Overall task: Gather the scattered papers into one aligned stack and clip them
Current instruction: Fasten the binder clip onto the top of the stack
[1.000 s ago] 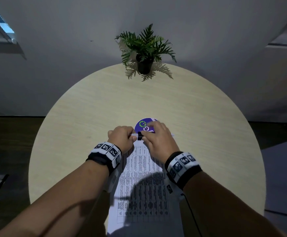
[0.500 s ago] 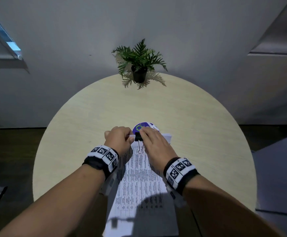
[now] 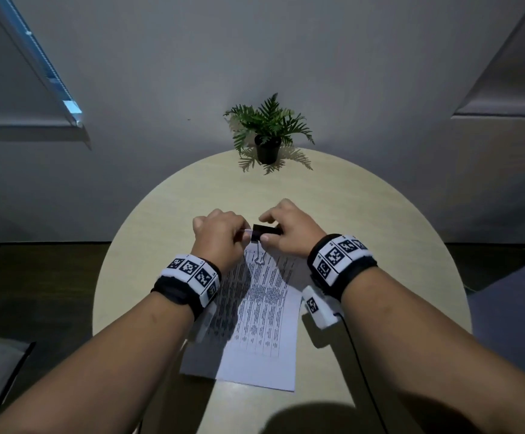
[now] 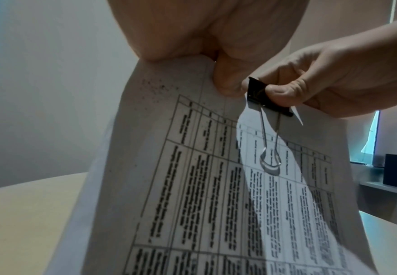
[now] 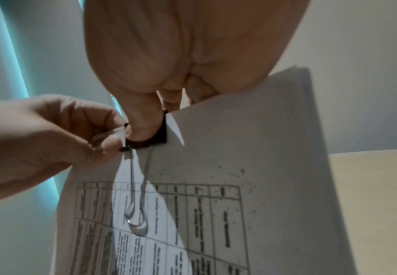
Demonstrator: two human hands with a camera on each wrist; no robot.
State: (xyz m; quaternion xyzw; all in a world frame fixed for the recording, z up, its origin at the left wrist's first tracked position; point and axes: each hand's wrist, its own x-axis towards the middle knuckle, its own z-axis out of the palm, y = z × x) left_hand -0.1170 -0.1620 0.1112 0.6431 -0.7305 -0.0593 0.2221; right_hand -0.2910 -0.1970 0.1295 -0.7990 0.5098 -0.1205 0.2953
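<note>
A stack of printed table sheets (image 3: 264, 311) lies lengthwise on the round wooden table (image 3: 380, 233), its far edge raised off the surface. A black binder clip (image 3: 265, 230) sits on that far edge, one silver handle (image 3: 258, 258) folded down onto the top sheet. My left hand (image 3: 223, 233) pinches the stack's edge just left of the clip. My right hand (image 3: 287, 228) pinches the clip between thumb and fingers. The left wrist view shows the clip (image 4: 263, 99) under the right thumb and the sheets (image 4: 193, 186). The right wrist view shows the clip (image 5: 158, 138) and paper (image 5: 251, 186).
A potted fern (image 3: 267, 133) stands at the table's far edge. A thin black cable (image 3: 361, 371) runs from my right wrist across the near table. A dark box (image 4: 393, 170) sits on a ledge off to the right. Bare tabletop flanks the papers.
The clip's silver handle now lies folded onto the top sheet. Both hands have lifted the stack's far edge. The purple disc seen beyond my hands no longer shows.
</note>
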